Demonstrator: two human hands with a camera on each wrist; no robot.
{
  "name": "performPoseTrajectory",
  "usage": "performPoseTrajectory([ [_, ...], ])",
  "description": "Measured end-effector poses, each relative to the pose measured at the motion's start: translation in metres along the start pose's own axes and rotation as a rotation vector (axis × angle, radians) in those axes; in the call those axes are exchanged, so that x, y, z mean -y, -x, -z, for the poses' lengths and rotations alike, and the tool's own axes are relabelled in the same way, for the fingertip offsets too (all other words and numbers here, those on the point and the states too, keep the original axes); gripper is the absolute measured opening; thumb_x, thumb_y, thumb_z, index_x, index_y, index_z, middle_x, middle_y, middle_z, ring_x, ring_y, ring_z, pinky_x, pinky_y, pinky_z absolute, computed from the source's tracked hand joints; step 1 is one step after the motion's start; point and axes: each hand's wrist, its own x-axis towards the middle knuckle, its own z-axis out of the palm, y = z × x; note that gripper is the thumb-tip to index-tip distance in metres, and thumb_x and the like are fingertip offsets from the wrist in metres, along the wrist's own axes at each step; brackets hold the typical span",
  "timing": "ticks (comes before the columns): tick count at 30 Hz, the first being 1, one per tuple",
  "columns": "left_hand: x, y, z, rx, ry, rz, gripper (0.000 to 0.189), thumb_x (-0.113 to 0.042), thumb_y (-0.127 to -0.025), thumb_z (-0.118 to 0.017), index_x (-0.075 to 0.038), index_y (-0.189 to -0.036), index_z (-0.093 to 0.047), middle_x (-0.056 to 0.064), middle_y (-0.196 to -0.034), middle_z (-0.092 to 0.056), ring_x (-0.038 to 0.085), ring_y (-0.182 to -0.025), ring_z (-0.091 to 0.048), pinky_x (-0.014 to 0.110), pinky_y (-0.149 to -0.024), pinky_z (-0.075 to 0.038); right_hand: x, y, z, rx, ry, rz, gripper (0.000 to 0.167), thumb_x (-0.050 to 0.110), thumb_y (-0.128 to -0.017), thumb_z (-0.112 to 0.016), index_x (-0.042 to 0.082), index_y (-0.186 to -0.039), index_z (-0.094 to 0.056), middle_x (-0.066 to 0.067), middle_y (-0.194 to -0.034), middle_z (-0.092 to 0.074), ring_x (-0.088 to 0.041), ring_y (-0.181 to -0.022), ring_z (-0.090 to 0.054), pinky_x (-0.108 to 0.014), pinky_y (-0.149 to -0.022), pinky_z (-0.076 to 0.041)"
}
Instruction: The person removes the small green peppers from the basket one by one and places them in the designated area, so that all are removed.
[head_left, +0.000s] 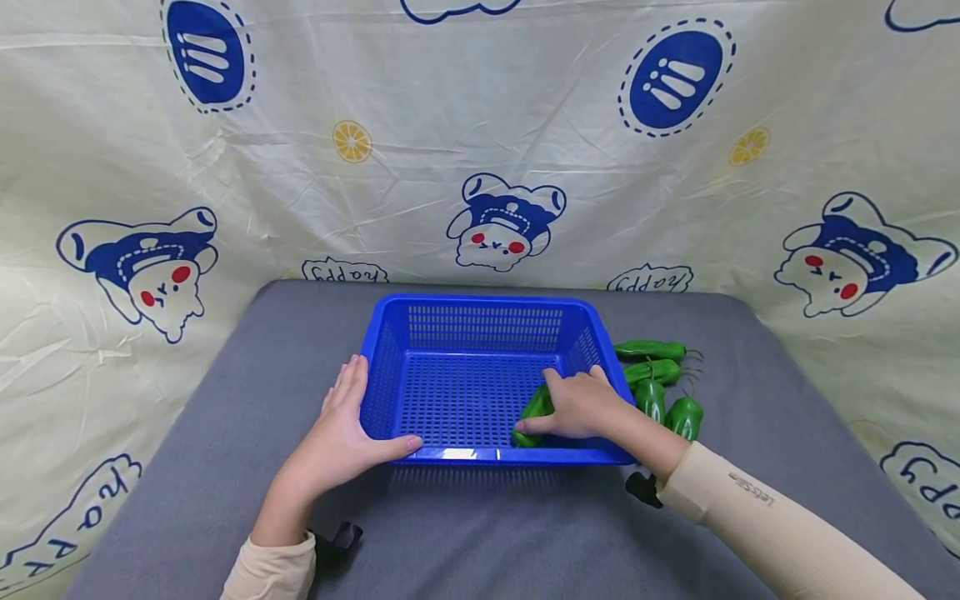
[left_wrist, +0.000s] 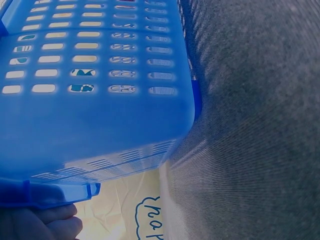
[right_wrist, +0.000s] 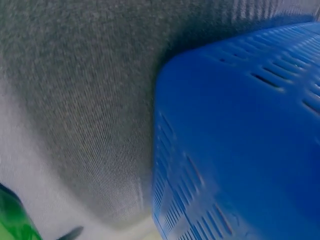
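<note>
A blue plastic basket point(head_left: 457, 454) with slotted walls stands on the grey cloth. My left hand point(head_left: 348, 433) rests on its near left corner, the straight thumb on the front rim and the fingers spread along the left side. Inside, near the front right corner, my right hand point(head_left: 577, 406) grips a green pepper point(head_left: 536, 408) low over the basket floor. Part of that pepper is hidden by the hand. Outside the right wall lie several more green peppers point(head_left: 684, 417). The right wrist view shows the basket's outer corner point(right_wrist: 215, 120) but not the fingers.
Grey cloth point(head_left: 487, 533) covers the table. Behind it hangs a pale curtain point(head_left: 405, 208) with blue cartoon prints. The loose peppers lie close under my right forearm, one of them partly visible as a green pepper point(right_wrist: 15, 217) in the right wrist view.
</note>
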Motion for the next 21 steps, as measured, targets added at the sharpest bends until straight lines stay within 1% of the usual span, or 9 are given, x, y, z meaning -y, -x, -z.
performPoseTrajectory([
  [3,-0.0007,-0.0002,-0.0001,0.004,-0.003,0.001,0.134,-0.060,-0.069,-0.082,-0.010,-0.160,0.003,0.010,-0.168,0.007,0.036,-0.155,0.008,0.062,-0.122,-0.002,-0.0006,-0.0020,-0.0022,0.022,-0.029,-0.006,0.110,0.079,-0.077,-0.060,-0.002,-0.149,-0.038,-0.002,-0.073,-0.059,-0.026,-0.090,-0.062,-0.061,-0.108,-0.029],
  [6,-0.0013,-0.0002,0.0002,0.004,-0.003,0.000,0.134,-0.060,-0.070,-0.082,-0.010,-0.160,0.003,0.010,-0.168,0.007,0.036,-0.155,0.008,0.062,-0.122,-0.003,-0.0007,-0.0034,-0.0026,0.028,-0.046,-0.011,0.111,0.079,-0.077,-0.061,-0.001,-0.149,-0.037,-0.003,-0.076,-0.062,-0.027,-0.096,-0.063,-0.065,-0.111,-0.025],
  [8,-0.0015,-0.0001,0.0006,0.003,-0.005,-0.001,0.133,-0.059,-0.070,-0.082,-0.010,-0.160,0.003,0.010,-0.168,0.007,0.037,-0.155,0.007,0.063,-0.122,-0.003,-0.0008,-0.0042,-0.0023,0.032,-0.053,-0.013,0.111,0.080,-0.076,-0.060,-0.001,-0.149,-0.037,-0.003,-0.077,-0.062,-0.027,-0.096,-0.063,-0.065,-0.112,-0.023],
  [10,-0.0015,-0.0001,0.0010,0.002,-0.007,0.000,0.133,-0.058,-0.070,-0.082,-0.010,-0.160,0.003,0.010,-0.168,0.007,0.037,-0.155,0.007,0.063,-0.122,-0.003,-0.0004,-0.0047,-0.0018,0.040,-0.060,-0.015,0.112,0.081,-0.076,-0.060,0.000,-0.150,-0.036,-0.003,-0.076,-0.061,-0.025,-0.092,-0.061,-0.065,-0.112,-0.023],
  [12,-0.0014,-0.0001,0.0010,0.003,-0.008,0.002,0.132,-0.057,-0.071,-0.082,-0.010,-0.160,0.003,0.010,-0.168,0.007,0.038,-0.155,0.007,0.063,-0.122,-0.003,-0.0003,-0.0053,-0.0016,0.052,-0.069,-0.017,0.112,0.081,-0.076,-0.060,0.000,-0.150,-0.035,-0.002,-0.074,-0.059,-0.023,-0.087,-0.059,-0.064,-0.112,-0.024],
  [15,-0.0011,0.0000,0.0009,0.005,-0.008,0.002,0.132,-0.058,-0.071,-0.082,-0.010,-0.160,0.002,0.010,-0.168,0.007,0.037,-0.155,0.007,0.063,-0.122,-0.003,-0.0005,-0.0066,-0.0015,0.066,-0.084,-0.017,0.112,0.080,-0.076,-0.061,0.000,-0.150,-0.035,-0.002,-0.078,-0.060,-0.023,-0.089,-0.059,-0.061,-0.109,-0.026],
  [17,-0.0009,0.0001,0.0007,0.005,-0.008,0.000,0.133,-0.060,-0.070,-0.082,-0.009,-0.160,0.002,0.011,-0.168,0.007,0.038,-0.155,0.006,0.063,-0.122,-0.004,-0.0010,-0.0076,-0.0018,0.074,-0.098,-0.015,0.112,0.080,-0.076,-0.062,0.001,-0.150,-0.035,-0.003,-0.080,-0.062,-0.023,-0.090,-0.059,-0.060,-0.107,-0.028],
  [19,-0.0006,0.0002,0.0006,0.004,-0.007,-0.002,0.134,-0.061,-0.069,-0.082,-0.009,-0.160,0.002,0.011,-0.168,0.006,0.038,-0.155,0.006,0.063,-0.122,-0.004,-0.0018,-0.0087,-0.0022,0.072,-0.111,-0.010,0.111,0.079,-0.075,-0.063,0.001,-0.150,-0.036,-0.003,-0.088,-0.065,-0.023,-0.094,-0.060,-0.059,-0.105,-0.029],
  [21,-0.0004,0.0002,0.0006,0.004,-0.006,-0.005,0.135,-0.062,-0.069,-0.082,-0.009,-0.160,0.002,0.011,-0.168,0.006,0.038,-0.155,0.006,0.063,-0.122,-0.004,-0.0022,-0.0093,-0.0025,0.071,-0.130,-0.006,0.110,0.078,-0.075,-0.064,0.003,-0.150,-0.036,-0.003,-0.090,-0.065,-0.023,-0.092,-0.058,-0.057,-0.103,-0.030],
])
